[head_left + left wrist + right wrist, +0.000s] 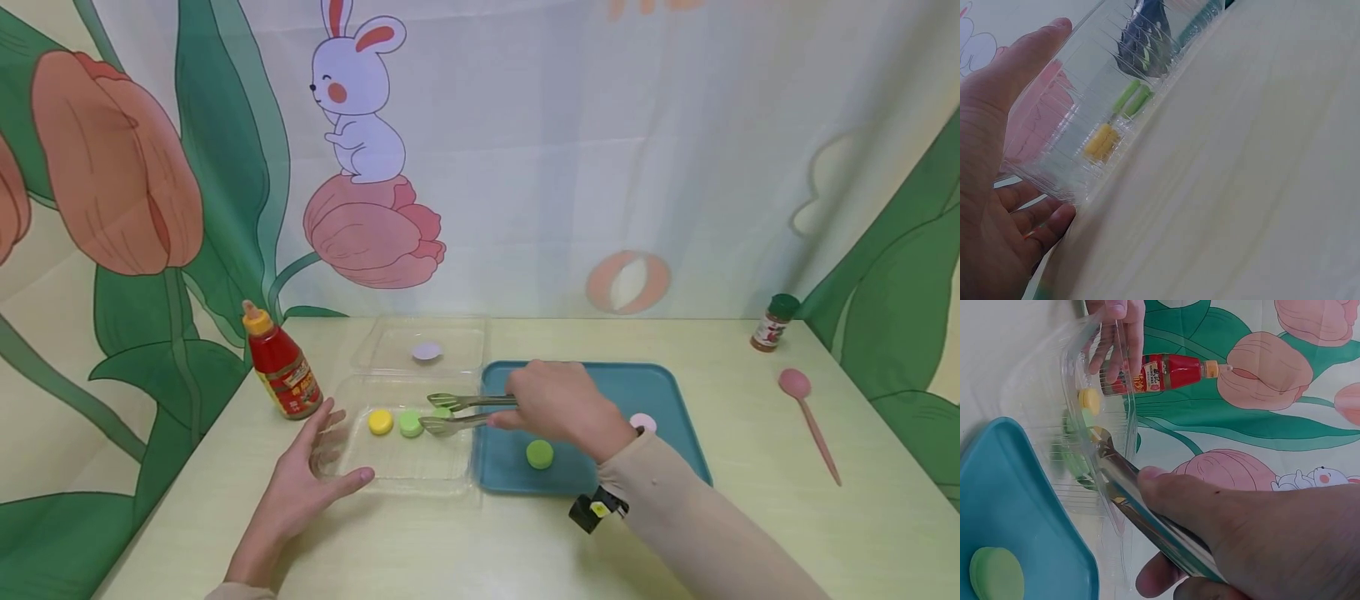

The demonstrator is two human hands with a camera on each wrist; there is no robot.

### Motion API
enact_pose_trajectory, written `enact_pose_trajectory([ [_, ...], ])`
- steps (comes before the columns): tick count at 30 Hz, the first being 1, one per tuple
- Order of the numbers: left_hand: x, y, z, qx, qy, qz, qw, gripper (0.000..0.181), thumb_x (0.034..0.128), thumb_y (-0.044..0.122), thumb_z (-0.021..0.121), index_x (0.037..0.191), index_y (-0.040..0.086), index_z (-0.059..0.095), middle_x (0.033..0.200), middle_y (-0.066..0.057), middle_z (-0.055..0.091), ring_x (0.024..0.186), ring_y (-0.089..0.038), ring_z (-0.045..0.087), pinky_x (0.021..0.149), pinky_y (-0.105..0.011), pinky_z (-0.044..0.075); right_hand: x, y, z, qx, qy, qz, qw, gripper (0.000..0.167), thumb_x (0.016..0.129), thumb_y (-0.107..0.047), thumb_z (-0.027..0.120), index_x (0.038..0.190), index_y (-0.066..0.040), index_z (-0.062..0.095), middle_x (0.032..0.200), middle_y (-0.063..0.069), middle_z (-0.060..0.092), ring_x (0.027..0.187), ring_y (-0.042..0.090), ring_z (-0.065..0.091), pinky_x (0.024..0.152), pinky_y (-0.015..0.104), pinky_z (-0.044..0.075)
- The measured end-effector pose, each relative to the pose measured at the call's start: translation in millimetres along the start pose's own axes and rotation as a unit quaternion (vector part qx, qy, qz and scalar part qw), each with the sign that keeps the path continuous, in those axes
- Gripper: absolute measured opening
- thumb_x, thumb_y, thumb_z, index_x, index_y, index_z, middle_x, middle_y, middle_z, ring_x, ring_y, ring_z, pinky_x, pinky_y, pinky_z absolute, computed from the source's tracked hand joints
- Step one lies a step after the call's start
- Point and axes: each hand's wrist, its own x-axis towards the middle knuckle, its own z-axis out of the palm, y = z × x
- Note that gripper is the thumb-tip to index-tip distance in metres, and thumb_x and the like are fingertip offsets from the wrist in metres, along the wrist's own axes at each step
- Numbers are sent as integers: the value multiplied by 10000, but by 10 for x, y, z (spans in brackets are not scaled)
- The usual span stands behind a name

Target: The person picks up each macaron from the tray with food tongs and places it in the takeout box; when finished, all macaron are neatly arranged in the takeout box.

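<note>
My right hand (562, 408) grips metal tongs (465, 408), their ends inside a clear plastic container (405, 477) around a green macaron (442, 412). Whether they touch it, I cannot tell. Beside it sit another green macaron (410, 423) and a yellow macaron (380, 422). My left hand (307, 471) holds the container's near left corner, thumb at the front and fingers along the left wall. The hinged lid (382, 346) lies folded back. On the blue tray (600, 379) are a green macaron (539, 454) and a pink macaron (642, 423), partly hidden by my right wrist.
A red sauce bottle (288, 375) stands close beyond my left fingers. At the right are a green-capped spice jar (772, 325) and a pink spoon (806, 408). A pale lilac round thing (427, 352) shows at the lid. A printed curtain (525, 167) hangs behind the table.
</note>
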Motion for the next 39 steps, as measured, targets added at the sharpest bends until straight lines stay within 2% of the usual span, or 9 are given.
enact_pose_trajectory([
  [13, 6, -20, -3, 29, -7, 37, 10000, 1260, 892, 488, 948, 1807, 296, 104, 1797, -105, 369, 1596, -451, 437, 1235, -721, 417, 1, -4, 9, 39, -24, 65, 10000, 490, 1010, -578, 787, 735, -196, 655, 586, -56, 400, 540, 125, 490, 527, 320, 372],
  [19, 1, -36, 3, -27, -35, -13, 10000, 1258, 894, 487, 945, 1807, 298, 101, 1799, -108, 366, 1589, -458, 446, 1221, -712, 442, -34, 42, 59, 200, -40, 53, 9998, 426, 1014, -595, 774, 849, -208, 704, 631, -50, 541, 579, 130, 560, 534, 328, 446],
  [24, 6, -39, 0, -10, -28, 26, 10000, 1257, 895, 490, 943, 1807, 295, 101, 1796, -111, 369, 1571, -470, 468, 1211, -705, 459, -125, 198, 111, 574, 199, 17, 9982, 433, 1008, -613, 771, 974, -182, 758, 709, -71, 634, 617, 110, 604, 558, 332, 508],
  [28, 9, -35, -2, -10, -58, 25, 10000, 1256, 893, 485, 945, 1807, 303, 102, 1794, -112, 372, 1569, -472, 469, 1203, -702, 470, -246, 365, 124, 1206, 392, -27, 9919, 458, 1020, -636, 741, 987, -179, 728, 764, -66, 646, 613, 111, 580, 550, 330, 492],
  [33, 7, -42, -6, -32, -61, 36, 10000, 1260, 892, 477, 949, 1807, 300, 101, 1794, -115, 372, 1567, -475, 470, 1203, -699, 473, -425, 556, 112, 1790, 764, -50, 9809, 473, 1029, -648, 719, 910, -199, 629, 643, -44, 506, 532, 123, 441, 518, 325, 391],
  [36, 8, -47, -4, -45, -45, 47, 10000, 1261, 891, 468, 952, 1807, 300, 102, 1793, -113, 373, 1568, -474, 470, 1207, -701, 467, -553, 664, 102, 1957, 993, 102, 9756, 496, 1011, -684, 719, 934, -203, 623, 597, -60, 416, 517, 119, 371, 517, 324, 353],
  [39, 16, -45, 6, -58, -65, 75, 9999, 1260, 893, 468, 951, 1807, 303, 99, 1795, -112, 369, 1570, -474, 467, 1212, -701, 462, -699, 786, 112, 2199, 1184, 322, 9678, 503, 990, -696, 738, 980, -203, 636, 602, -59, 395, 523, 128, 359, 514, 326, 353],
])
